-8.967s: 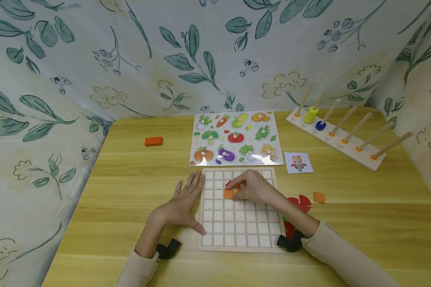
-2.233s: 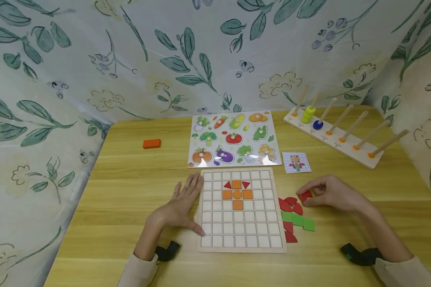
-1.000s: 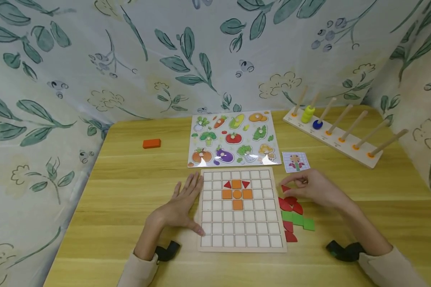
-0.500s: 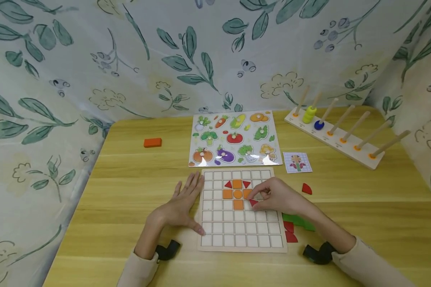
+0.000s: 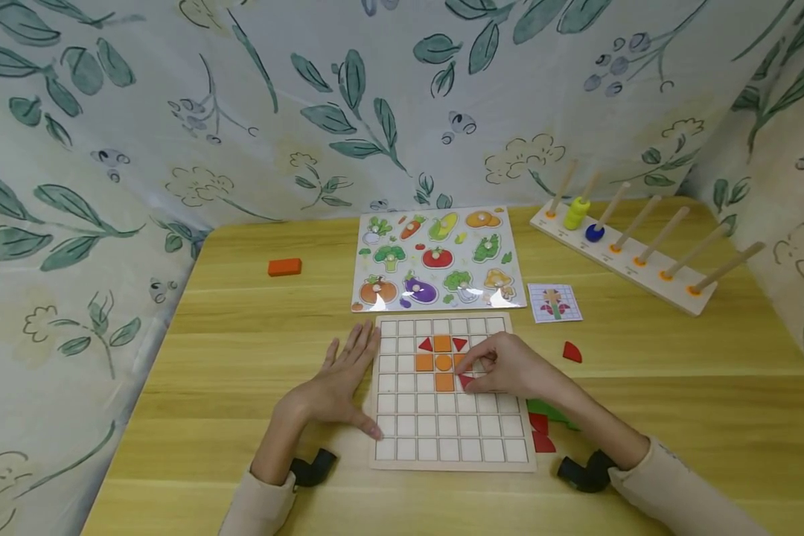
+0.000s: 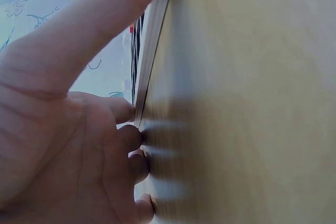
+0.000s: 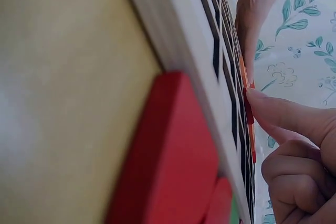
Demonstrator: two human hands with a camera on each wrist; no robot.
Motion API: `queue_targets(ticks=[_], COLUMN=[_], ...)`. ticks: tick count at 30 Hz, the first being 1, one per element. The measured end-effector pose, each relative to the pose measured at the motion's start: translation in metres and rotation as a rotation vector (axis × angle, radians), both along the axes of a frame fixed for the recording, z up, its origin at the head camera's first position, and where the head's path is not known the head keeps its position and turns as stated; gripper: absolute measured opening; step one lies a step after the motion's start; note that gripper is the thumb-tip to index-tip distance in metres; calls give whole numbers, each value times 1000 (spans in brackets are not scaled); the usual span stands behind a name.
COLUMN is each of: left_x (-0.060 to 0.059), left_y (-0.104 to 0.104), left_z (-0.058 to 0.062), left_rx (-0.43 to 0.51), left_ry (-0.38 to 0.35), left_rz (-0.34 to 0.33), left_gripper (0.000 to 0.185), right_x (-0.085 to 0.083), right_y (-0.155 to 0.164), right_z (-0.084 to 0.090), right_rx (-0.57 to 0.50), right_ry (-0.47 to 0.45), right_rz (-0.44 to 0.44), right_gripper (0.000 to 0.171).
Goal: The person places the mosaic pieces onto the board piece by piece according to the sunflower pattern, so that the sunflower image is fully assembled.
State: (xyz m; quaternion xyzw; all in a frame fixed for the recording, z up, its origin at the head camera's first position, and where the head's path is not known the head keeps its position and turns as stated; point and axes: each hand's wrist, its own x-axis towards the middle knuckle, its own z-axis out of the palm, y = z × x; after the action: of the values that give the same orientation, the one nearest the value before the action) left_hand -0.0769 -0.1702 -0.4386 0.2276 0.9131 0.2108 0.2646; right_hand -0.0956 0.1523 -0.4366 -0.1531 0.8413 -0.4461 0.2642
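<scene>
Seven pieces in grid board (image 5: 442,439), right hand (image 5: 509,368) pinching red triangle (image 5: 467,381), left hand (image 5: 338,383) spread flat.

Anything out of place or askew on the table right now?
An orange block lies alone near the table's far left, far from the grid board. A red quarter-round piece sits apart from the loose pile by the board's right edge. The red triangle under the right hand looks tilted in its cell.
</scene>
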Motion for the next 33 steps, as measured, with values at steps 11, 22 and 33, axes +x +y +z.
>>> queue_targets(ticks=[11, 22, 33], left_x=[-1, -1, 0], left_y=[0, 0, 0], left_z=[0, 0, 0], left_rx=[7, -1, 9], left_ry=[-6, -13, -17], left_rz=[1, 1, 5], left_gripper=[156, 156, 156], right_x=[-3, -4, -4], right_y=[5, 3, 7], right_z=[-3, -6, -5], right_rx=[-11, -34, -26], right_ry=[4, 22, 13], right_rz=[3, -7, -23], right_gripper=[11, 13, 11])
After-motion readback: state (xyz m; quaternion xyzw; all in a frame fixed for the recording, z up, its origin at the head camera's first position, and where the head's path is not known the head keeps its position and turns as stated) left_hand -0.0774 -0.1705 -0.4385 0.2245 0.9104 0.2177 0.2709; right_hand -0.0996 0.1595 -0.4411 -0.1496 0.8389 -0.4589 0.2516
